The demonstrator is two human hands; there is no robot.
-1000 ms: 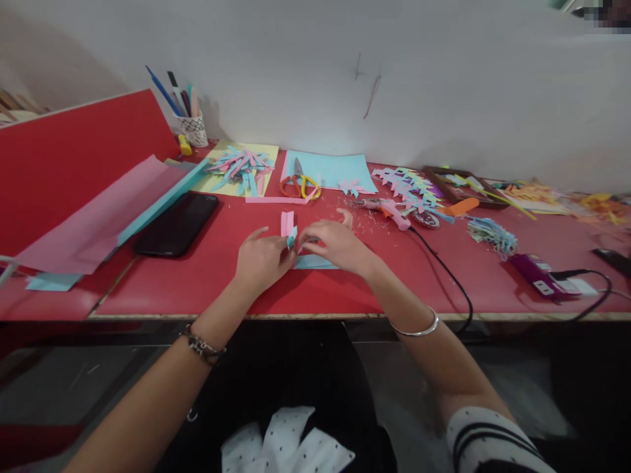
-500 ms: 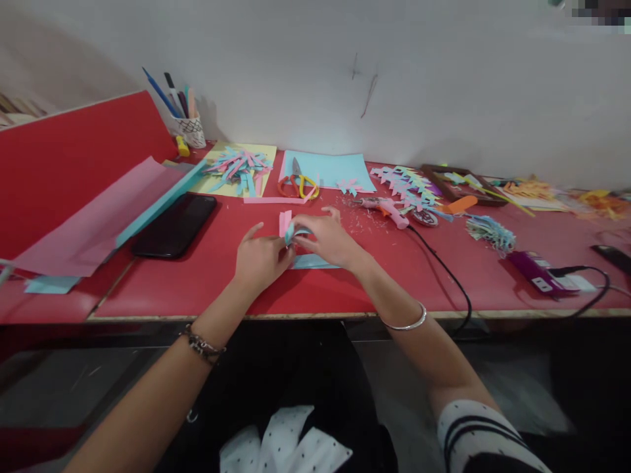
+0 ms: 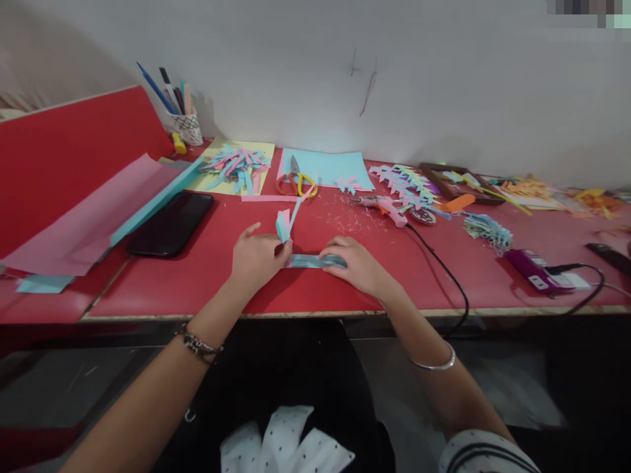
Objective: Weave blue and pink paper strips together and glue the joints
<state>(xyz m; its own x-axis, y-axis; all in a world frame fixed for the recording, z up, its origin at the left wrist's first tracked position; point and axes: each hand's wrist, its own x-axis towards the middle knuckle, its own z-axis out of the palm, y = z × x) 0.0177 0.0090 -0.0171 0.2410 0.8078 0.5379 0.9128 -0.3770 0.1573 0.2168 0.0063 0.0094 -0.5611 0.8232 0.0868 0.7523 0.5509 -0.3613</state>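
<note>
My left hand pinches a folded pink-and-blue paper strip between thumb and fingers. Its folded end stands up above the fingertips, and a thin pale-blue tail slants up to the right. Flat on the red table in front of me lies a light-blue paper strip, its left end beside my left fingertips. Curled over the right part of that strip is my right hand, with thumb and fingers closed on it. The strip's far end is hidden under the palm.
Behind my hands lie scissors, a blue sheet and a pile of cut strips. A pink glue gun with a black cord rests to the right, near a purple power box. A black phone lies left.
My right hand has left the folded paper and moved down and right onto the flat blue strip. My left hand still holds the folded strip, now with its tail extending up.
</note>
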